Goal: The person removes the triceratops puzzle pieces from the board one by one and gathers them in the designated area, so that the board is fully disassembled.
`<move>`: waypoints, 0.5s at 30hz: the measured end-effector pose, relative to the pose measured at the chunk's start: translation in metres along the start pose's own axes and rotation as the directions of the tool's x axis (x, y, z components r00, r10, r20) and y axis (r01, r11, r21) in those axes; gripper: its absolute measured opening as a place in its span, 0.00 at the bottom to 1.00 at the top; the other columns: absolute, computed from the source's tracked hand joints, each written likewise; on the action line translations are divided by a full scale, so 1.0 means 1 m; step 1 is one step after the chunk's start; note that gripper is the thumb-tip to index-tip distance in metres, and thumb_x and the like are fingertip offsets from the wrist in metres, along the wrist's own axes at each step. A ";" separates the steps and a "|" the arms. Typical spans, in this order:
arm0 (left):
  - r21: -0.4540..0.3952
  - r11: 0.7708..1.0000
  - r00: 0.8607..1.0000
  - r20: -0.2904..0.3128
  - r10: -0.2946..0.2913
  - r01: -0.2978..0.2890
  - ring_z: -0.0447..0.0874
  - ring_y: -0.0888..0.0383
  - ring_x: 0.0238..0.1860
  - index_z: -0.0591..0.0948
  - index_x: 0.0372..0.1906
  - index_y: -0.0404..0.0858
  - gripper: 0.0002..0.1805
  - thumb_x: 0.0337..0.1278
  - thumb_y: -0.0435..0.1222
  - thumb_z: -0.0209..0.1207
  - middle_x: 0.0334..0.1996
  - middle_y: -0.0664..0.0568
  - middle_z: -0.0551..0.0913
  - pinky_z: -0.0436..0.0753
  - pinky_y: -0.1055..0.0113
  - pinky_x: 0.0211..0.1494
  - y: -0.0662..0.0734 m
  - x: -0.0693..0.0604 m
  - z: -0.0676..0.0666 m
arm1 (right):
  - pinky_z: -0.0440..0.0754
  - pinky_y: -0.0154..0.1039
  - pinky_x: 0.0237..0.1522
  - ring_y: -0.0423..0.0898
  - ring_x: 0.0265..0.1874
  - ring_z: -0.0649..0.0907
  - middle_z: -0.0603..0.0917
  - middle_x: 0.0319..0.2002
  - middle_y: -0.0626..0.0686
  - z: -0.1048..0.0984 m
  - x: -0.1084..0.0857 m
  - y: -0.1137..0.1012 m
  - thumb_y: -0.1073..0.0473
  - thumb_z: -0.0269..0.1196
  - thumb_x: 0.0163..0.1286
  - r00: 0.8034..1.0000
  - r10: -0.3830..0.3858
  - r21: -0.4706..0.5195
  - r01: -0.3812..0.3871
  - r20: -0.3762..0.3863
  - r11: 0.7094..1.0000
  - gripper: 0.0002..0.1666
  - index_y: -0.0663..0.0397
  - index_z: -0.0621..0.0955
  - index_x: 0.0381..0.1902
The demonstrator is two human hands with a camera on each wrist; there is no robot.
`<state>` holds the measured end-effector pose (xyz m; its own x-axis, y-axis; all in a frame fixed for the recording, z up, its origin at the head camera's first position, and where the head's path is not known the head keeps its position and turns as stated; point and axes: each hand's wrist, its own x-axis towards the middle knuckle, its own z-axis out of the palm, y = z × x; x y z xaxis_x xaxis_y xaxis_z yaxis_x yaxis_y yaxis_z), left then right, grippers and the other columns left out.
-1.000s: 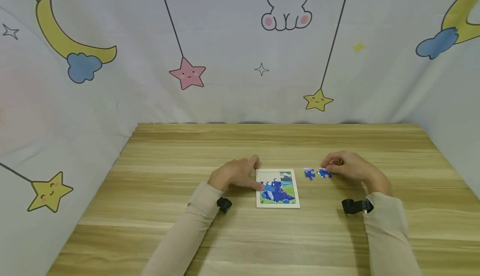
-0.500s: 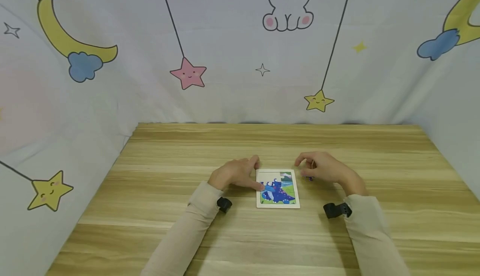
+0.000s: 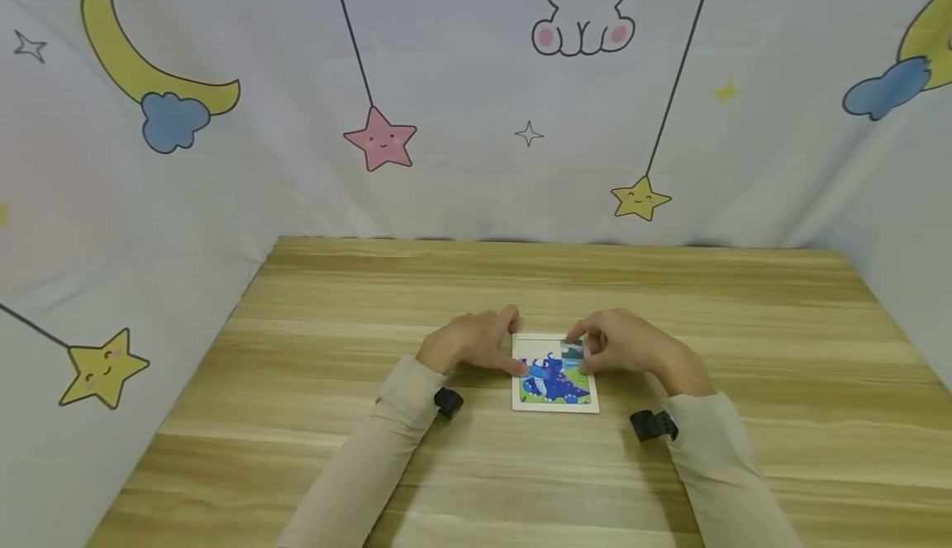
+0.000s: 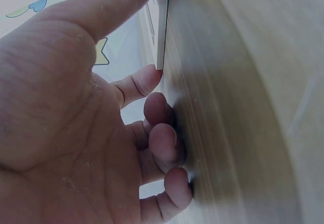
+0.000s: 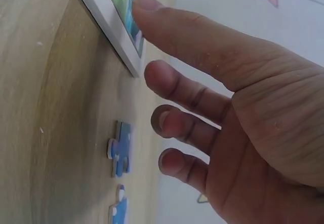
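A dinosaur jigsaw puzzle in a white frame (image 3: 558,387) lies flat on the table. Its upper left part shows pale backing without pieces. My left hand (image 3: 476,341) holds the frame at its left side, thumb on the face and index finger at the far corner. Over the puzzle's right edge is my right hand (image 3: 632,341), its thumb touching the picture and its index finger near the top right piece. Two blue puzzle pieces, one piece (image 5: 121,148) nearer the frame and another piece (image 5: 119,211) farther off, lie beneath the right hand, hidden in the head view.
The wooden table (image 3: 357,292) extends on all sides of the puzzle. A white cloth backdrop (image 3: 461,192) with printed stars and moons stands behind it and along both sides. Dark straps with small black devices sit on both wrists.
My right hand has moved left from the loose pieces, over them, onto the puzzle's right edge. My left hand keeps its place on the frame. The head view has shifted slightly.
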<state>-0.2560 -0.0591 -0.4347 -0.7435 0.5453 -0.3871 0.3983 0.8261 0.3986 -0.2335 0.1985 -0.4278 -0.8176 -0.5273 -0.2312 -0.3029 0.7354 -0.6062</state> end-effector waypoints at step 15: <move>0.004 1.000 1.000 0.003 -0.005 0.005 0.68 0.57 0.30 0.66 0.54 0.48 0.33 0.52 0.59 0.69 0.31 0.54 0.70 0.67 0.65 0.33 0.000 0.002 0.002 | 0.69 0.37 0.31 0.43 0.26 0.71 0.73 0.26 0.49 0.004 0.003 0.008 0.62 0.74 0.61 0.998 -0.053 0.052 0.052 0.017 0.997 0.23 0.56 0.79 0.52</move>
<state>-0.2565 -0.0573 -0.4374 -0.7440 0.5415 -0.3915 0.3969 0.8295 0.3930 -0.2366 0.2006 -0.4365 -0.7919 -0.5727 -0.2117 -0.3190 0.6837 -0.6564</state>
